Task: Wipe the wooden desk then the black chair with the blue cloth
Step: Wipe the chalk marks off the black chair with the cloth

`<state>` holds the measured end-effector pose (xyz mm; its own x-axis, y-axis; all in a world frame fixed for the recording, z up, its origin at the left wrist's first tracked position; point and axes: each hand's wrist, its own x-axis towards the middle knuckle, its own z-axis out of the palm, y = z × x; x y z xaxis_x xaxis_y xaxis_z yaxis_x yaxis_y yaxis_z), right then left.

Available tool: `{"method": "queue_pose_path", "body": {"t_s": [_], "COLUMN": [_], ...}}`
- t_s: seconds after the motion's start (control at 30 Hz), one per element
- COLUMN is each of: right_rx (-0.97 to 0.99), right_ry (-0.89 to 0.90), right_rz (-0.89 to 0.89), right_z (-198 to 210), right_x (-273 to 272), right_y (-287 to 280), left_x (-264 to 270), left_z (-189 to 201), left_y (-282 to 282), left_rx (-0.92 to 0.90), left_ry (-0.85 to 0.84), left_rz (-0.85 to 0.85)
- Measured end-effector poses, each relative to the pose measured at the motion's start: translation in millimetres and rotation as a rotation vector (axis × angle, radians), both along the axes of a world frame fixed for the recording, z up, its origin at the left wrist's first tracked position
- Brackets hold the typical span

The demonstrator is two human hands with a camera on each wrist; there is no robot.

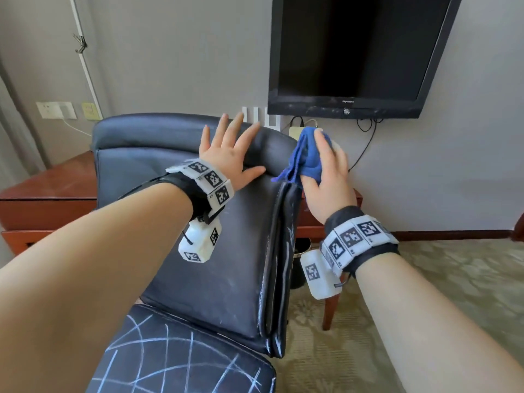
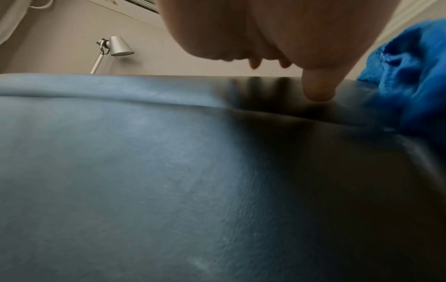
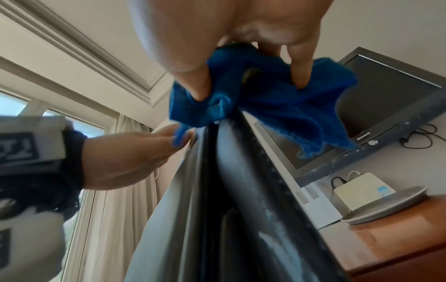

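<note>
Head view first: the black chair (image 1: 198,222) is seen from behind its backrest, and the left hand (image 1: 226,157) is laid flat on the top edge, fingers straight and spread, nothing gripped. Over at the chair's upper right corner, the blue cloth (image 1: 307,154) is bunched up and clutched by the right hand (image 1: 326,177), pressed right against that corner edge. From the right wrist, the cloth (image 3: 260,95) is shown clamped between thumb and fingers (image 3: 299,76), its loose folds draped over the chair's side seam (image 3: 231,171). From the left wrist, only the thumb tip (image 2: 317,91) is seen touching the leather, with the cloth (image 2: 410,85) just beside it. White scribble marks are spread across the seat (image 1: 181,353), and pale smears are visible along the side edge. The wooden worktop (image 1: 48,191) is glimpsed behind the chair, a grey plate (image 3: 386,208) carried on it with a small white box (image 3: 359,188). A dark television (image 1: 357,52) is mounted on the wall above.
</note>
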<state>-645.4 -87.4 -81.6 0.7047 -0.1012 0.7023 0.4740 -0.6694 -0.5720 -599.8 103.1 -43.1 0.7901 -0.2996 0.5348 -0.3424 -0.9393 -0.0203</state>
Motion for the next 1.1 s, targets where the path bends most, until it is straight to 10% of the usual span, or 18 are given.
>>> {"method": "queue_pose_path", "body": {"t_s": [0.63,0.83,1.1], "right_rx": [-0.012,0.265,0.313], "right_ry": [-0.072,0.064,0.152], "right_rz": [-0.024,0.101,0.127], "right_z": [-13,-16,-7], "right_x": [22,41,42], "right_y": [19,26,38], "left_x": [25,28,26], "left_z": [-45,-62,-17], "left_y": [2,26,57], "left_rx": [-0.063,-0.099,-0.048], "left_ry": [0.02,-0.025,-0.17], "left_rz": [-0.008,-0.03,-0.097]}}
